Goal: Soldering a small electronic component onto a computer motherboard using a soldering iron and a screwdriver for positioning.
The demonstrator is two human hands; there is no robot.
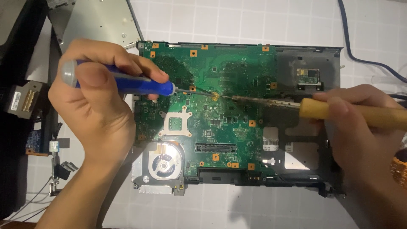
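Both tools converge mid-board; the clear lanes are below and above them.

Between the left hand (99, 101) and right hand (360, 123) the green circuit board (229, 72) lies open, crossed only by the screwdriver (127, 80) shaft and soldering iron (339, 111) barrel meeting at one joint. Below the tools: low chips, a socket and the fan (163, 163), nothing tall. Left of the left hand: crowded with loose parts and ribbon cables (59, 165). Beyond the right hand: a blue cable (360, 55) crosses the white tiled surface (220, 208). Near side of the board is bare tile.
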